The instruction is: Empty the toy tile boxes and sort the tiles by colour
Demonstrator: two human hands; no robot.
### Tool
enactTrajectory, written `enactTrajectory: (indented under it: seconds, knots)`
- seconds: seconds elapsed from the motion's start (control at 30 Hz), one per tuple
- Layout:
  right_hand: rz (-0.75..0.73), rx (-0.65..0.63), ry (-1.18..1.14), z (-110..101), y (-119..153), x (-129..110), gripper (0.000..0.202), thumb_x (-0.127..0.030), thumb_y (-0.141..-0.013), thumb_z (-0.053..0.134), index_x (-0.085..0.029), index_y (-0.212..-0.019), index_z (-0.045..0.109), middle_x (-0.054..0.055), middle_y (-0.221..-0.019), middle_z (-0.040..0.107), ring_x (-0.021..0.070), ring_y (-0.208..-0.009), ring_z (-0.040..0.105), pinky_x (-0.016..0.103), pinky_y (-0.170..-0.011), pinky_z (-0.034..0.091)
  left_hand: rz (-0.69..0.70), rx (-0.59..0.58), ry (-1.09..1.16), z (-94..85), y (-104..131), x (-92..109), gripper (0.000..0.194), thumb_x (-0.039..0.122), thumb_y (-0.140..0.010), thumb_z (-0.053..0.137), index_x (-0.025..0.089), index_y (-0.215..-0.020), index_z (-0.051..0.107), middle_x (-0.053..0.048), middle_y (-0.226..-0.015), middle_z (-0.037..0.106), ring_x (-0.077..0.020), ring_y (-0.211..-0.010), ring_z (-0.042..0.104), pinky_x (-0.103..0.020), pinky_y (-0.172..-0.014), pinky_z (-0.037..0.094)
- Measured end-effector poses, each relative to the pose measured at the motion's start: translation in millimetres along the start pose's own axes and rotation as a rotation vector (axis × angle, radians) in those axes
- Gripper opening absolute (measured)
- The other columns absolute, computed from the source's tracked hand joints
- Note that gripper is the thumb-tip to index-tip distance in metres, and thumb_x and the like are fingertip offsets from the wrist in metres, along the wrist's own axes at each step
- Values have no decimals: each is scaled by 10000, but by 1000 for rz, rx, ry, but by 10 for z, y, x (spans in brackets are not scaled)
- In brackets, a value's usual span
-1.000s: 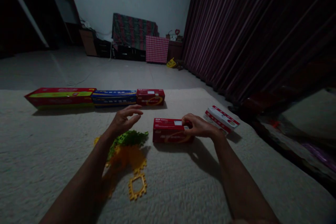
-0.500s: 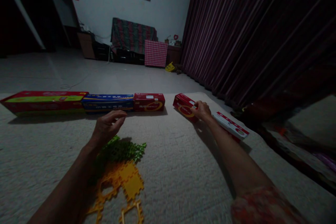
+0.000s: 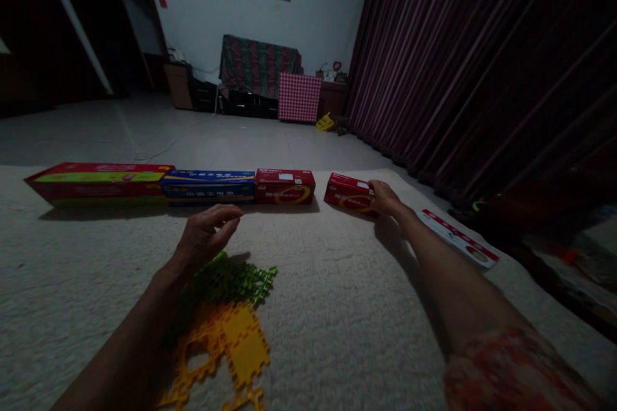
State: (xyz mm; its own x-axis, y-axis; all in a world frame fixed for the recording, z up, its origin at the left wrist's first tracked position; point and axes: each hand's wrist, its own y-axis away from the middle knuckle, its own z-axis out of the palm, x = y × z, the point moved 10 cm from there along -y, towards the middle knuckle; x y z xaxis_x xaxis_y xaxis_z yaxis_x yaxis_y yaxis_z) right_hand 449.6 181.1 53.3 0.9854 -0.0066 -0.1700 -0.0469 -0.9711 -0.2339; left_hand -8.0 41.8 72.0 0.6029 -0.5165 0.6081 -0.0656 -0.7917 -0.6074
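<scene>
My right hand point(image 3: 384, 198) grips the right end of a red box point(image 3: 348, 194) on the pale mat point(image 3: 337, 308). A narrow gap parts that box from another red box point(image 3: 284, 187), which touches a blue box point(image 3: 209, 189). Left of the blue one lies a long red and yellow-green box point(image 3: 103, 185). My left hand point(image 3: 212, 229) hovers over the mat, fingers curled with thumb and fingertips near each other; nothing shows in it. Below it lie green plastic pieces point(image 3: 241, 278) and orange puzzle-edged pieces point(image 3: 245, 340).
A white and red box point(image 3: 460, 241) lies right of my right forearm. Dark curtains point(image 3: 434, 64) hang at the right. Beyond the mat are a tiled floor, low cabinets, a checked cloth point(image 3: 299, 97) and a yellow object point(image 3: 325, 122).
The red box in my right hand has turned more nearly in line with the row and sits closer to it. The view has shifted, and the left hand keeps its pose.
</scene>
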Motion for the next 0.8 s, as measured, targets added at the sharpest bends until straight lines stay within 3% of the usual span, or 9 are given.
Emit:
enactTrajectory:
  seconds: [0.13,0.23,0.3,0.37,0.47,0.53,0.7,0.8]
  knots:
    - [-2,37,-8,48,18,6,514,-334,-775,715,-234,-1257,569,135,-1358,587,339,-1221,491,484,-968,452,-9,-2,-16,-1,5,-35,222,382,-813,594,239,-851,758,-47,-912,773,-158,-727,675,-233,-589,498]
    - [-15,90,-17,28,100,-124,524,-349,-810,679,-216,-1300,550,168,-1390,562,379,-1250,452,581,-1008,386,-18,4,-34,-12,4,-53,208,360,-806,595,236,-842,759,-40,-859,768,-148,-679,664,-234,-596,494]
    - [-77,145,-41,14,155,-380,579,-278,-809,661,-194,-1362,514,191,-1462,509,399,-1338,388,609,-1055,331,-19,9,-42,-16,4,-55,206,352,-796,597,229,-831,759,-35,-806,760,-141,-639,654,-233,-588,487]
    - [-227,159,-65,62,198,-811,690,-151,-789,606,-176,-1458,434,182,-1582,394,376,-1449,295,589,-1126,279,-25,9,-35,-11,7,-55,222,361,-793,595,215,-820,759,-36,-771,754,-137,-615,647,-226,-566,473]
    - [-386,45,-120,263,171,-1466,783,-71,-772,524,-211,-1526,363,132,-1634,337,307,-1498,283,545,-1165,304,-47,12,-10,-6,15,-69,250,378,-797,589,196,-810,760,-35,-736,745,-127,-574,626,-216,-535,453]
    - [-445,-43,-119,378,88,-1825,854,-96,-753,571,-228,-1555,309,131,-1658,285,325,-1508,268,586,-1167,305,-69,18,4,-12,20,-90,258,381,-795,589,191,-814,763,-28,-710,735,-117,-539,598,-212,-513,439]
    - [-390,-177,-64,482,-229,-2239,902,-103,-742,643,-229,-1555,274,151,-1680,196,385,-1532,169,699,-1161,235,-105,34,21,-42,24,-125,253,370,-780,597,185,-811,766,-20,-658,713,-117,-517,579,-210,-487,425]
    - [-368,-222,-36,515,-310,-2324,841,-114,-732,680,-259,-1491,349,160,-1624,299,401,-1483,248,730,-1121,266,-106,45,33,-58,22,-110,238,353,-777,593,189,-803,764,-14,-640,704,-111,-508,567,-206,-483,417]
